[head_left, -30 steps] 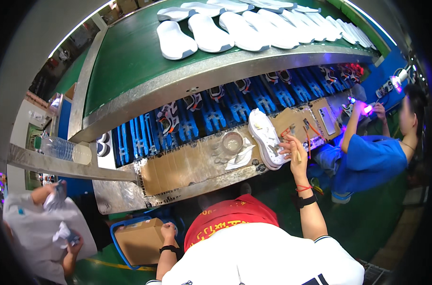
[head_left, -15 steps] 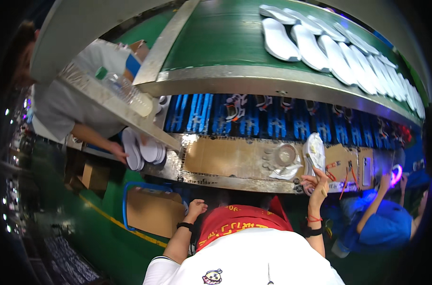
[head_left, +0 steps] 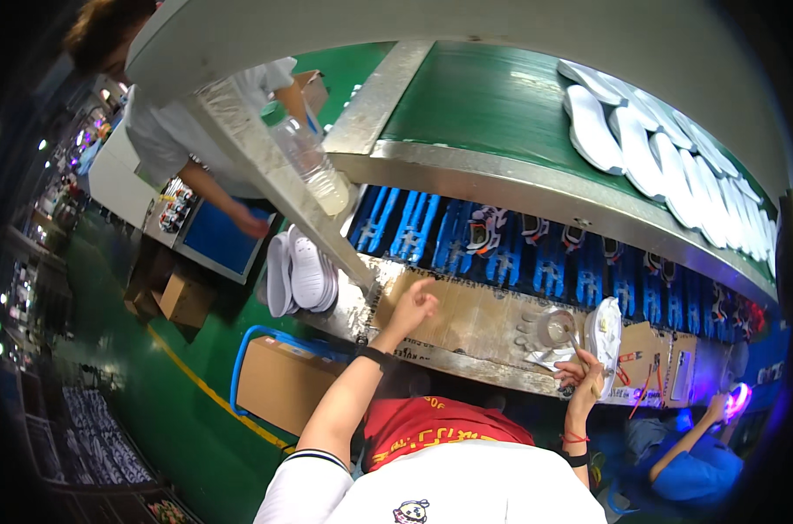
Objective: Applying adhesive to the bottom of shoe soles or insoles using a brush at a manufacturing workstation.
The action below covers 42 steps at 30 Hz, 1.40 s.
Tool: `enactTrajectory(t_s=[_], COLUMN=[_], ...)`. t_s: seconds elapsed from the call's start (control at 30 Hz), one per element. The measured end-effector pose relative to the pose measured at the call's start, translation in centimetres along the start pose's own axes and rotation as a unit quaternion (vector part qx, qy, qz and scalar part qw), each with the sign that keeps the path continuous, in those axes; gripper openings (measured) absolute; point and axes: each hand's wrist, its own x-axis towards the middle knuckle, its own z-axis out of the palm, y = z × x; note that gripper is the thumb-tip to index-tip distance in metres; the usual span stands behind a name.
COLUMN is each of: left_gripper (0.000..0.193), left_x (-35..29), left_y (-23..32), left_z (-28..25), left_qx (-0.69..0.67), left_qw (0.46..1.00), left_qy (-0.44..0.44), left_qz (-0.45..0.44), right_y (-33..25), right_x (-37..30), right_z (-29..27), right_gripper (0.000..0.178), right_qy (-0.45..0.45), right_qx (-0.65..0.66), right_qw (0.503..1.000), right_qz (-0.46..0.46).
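Note:
My left hand reaches over the cardboard-covered bench, fingers loosely apart with nothing visible in them. Held in my right hand is a slim brush-like tool, whose upper end points at a round translucent cup. The tip is too small to make out. Just beyond that hand a white shoe sole lies on the bench, beside crumpled white paper under the cup.
Above the bench runs a green conveyor with many white soles. Blue racks carry shoe uppers underneath. Stacked soles, a plastic bottle and a co-worker are at left; a cardboard box stands below.
My left hand has risen from beside my waist to above the bench. The right hand's tool now points at the cup instead of the sole. The co-worker's hand has left the stacked soles.

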Motion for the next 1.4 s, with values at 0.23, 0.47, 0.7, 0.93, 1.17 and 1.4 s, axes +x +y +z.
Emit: enactTrajectory(t_s=[0.23,0.47,0.7,0.93,1.17,1.4], left_gripper=[0.023,0.061,0.056,0.041,0.053,0.046], left_x=[-2.8,-2.6,-1.8,-8.7,-21.3,-12.8], left_y=[-3.5,-11.0,-6.8,-9.4,-10.1,-5.4], left_z=[-9.1,-22.5,-23.8,-21.1,-13.6,-2.8], left_qx=[-0.268,-0.153,-0.293,-0.408,-0.282,-0.305], left_qw=[0.883,0.755,0.804,0.854,0.923,0.926], left_qy=[0.308,0.625,0.473,0.292,0.212,0.01], left_qz=[-0.232,-0.127,-0.211,-0.138,-0.154,-0.221], right_y=[0.1,-1.2,-1.8,-1.0,-0.2,2.0], right_x=[-0.6,-1.3,-1.7,-1.6,-2.3,-0.8], right_z=[1.7,3.5,3.7,3.1,1.3,-0.8], right_gripper=[0.069,0.066,0.062,0.057,0.068,0.067], right_qy=[0.005,-0.026,-0.04,-0.083,-0.04,0.011], right_qx=[-0.011,-0.039,-0.031,-0.037,-0.035,-0.097], right_qw=[1.0,0.999,0.999,0.995,0.999,0.995], right_qz=[-0.001,-0.008,-0.017,-0.027,0.0,-0.013])
